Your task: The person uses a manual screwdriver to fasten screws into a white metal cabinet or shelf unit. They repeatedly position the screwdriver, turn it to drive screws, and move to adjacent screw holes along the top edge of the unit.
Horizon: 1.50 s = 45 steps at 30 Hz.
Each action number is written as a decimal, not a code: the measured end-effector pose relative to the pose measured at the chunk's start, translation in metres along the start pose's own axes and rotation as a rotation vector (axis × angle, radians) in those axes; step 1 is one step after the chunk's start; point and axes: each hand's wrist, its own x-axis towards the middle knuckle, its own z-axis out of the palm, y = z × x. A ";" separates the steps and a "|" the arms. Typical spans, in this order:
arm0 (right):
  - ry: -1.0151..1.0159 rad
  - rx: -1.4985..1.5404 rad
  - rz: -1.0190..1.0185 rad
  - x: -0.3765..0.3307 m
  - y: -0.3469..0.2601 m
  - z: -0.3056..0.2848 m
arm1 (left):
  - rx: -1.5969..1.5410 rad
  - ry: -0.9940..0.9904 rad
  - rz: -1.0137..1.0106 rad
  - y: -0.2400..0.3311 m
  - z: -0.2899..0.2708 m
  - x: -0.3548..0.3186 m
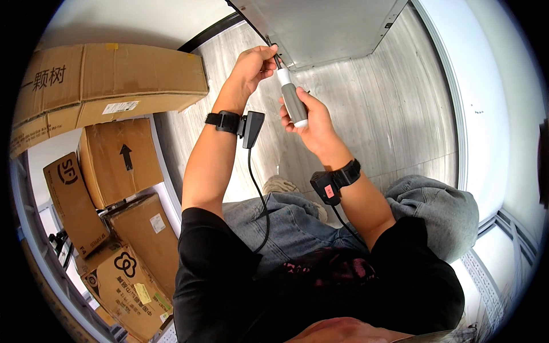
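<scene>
Fingers [267, 62] of our left hand [253, 67] pinch narrow around the dark metal shaft [277, 59] of the screwdriver [290, 96], right up near its tip, where it meets the edge of the grey metal panel [326, 28] above us. Our right hand [311, 120] is wrapped tight around the grey handle [294, 104] lower down, fingers curled closed on it, thumb along the side, with the white end cap just showing below the grip and the white collar showing above it. So the tool runs between both hands: shaft in the left fingertips, handle in the right fist, tilted up and to the left toward the panel's corner.

Both wrists carry black straps with small devices: the left wrist device [250, 128] trails a black cable [262, 200] down over our lap, and the right wrist device [327, 187] shows a red patch. We are low over a pale wood-grain floor [394, 114], blue jeans [286, 220] in view beneath the arms, a grey garment [434, 206] bunched to our right. Off to our left, several cardboard boxes [114, 160] are stacked near each other, the biggest one [108, 80] lying across the top.
</scene>
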 end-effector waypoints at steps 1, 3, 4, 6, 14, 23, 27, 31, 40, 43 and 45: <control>-0.004 0.005 -0.002 0.001 0.001 -0.002 | -0.011 -0.015 0.008 0.000 0.000 0.001; 0.029 -0.050 -0.036 0.002 0.003 0.000 | -0.032 -0.045 0.024 -0.001 0.001 0.001; 0.064 -0.110 -0.067 0.001 0.005 0.002 | -0.034 -0.057 0.038 -0.001 0.000 0.001; 0.084 -0.159 -0.101 0.000 0.004 0.005 | -0.040 -0.083 0.067 -0.001 0.000 0.000; 0.022 -0.082 -0.077 -0.003 -0.001 0.004 | -0.077 -0.023 0.081 0.002 0.008 -0.002; -0.034 -0.066 -0.062 -0.003 0.001 0.001 | -0.079 -0.025 0.097 0.000 0.008 -0.001; -0.022 -0.045 -0.058 -0.006 -0.001 0.005 | -0.080 -0.043 0.110 0.002 0.007 0.001; 0.008 -0.017 -0.053 -0.008 -0.001 0.006 | -0.041 -0.018 0.118 0.006 0.009 -0.002; 0.014 -0.112 -0.099 -0.010 -0.010 -0.001 | -0.039 -0.043 0.135 0.005 0.012 -0.002; 0.055 -0.172 -0.109 -0.013 -0.017 0.002 | -0.054 -0.034 0.112 0.004 0.015 -0.008; 0.059 -0.219 -0.108 -0.016 -0.022 0.002 | -0.064 -0.051 0.088 0.003 0.016 -0.007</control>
